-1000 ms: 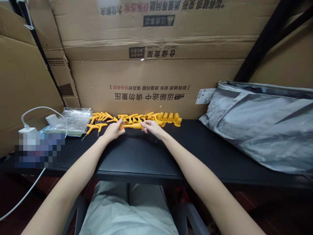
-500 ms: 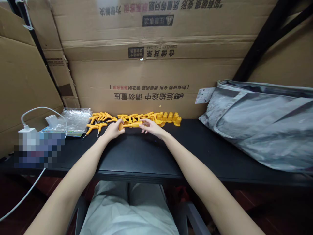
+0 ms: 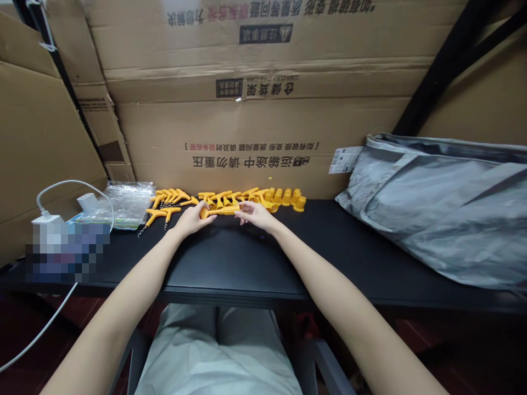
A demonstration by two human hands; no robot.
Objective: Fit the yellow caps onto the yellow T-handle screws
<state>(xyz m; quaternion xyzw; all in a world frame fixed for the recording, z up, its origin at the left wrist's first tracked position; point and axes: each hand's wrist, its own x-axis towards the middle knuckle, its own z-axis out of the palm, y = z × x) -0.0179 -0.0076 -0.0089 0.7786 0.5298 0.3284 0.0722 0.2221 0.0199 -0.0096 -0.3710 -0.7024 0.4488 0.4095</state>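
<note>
My left hand (image 3: 190, 218) is closed on the handle end of a yellow corkscrew (image 3: 214, 212), held level just above the black table. At its other end, my right hand (image 3: 258, 215) pinches the yellow cup-shaped sleeve (image 3: 230, 210), which covers the spiral. Just behind my hands lies a row of yellow corkscrews with sleeves (image 3: 222, 196). To the left of my left hand lie several T-handled corkscrews (image 3: 155, 215) with bare metal spirals. Several loose yellow sleeves (image 3: 300, 204) stand to the right of the row.
A clear plastic bag (image 3: 130, 200) and a white charger with a cable (image 3: 48, 227) are at the left, beside a blurred-out item. A large grey bag (image 3: 436, 214) fills the right side. Behind the black table (image 3: 230, 263) stands a cardboard sheet (image 3: 255, 120).
My right hand's fingers have closed in a little around the sleeve end. My left fingers have shifted slightly. The corkscrew stays in nearly the same place.
</note>
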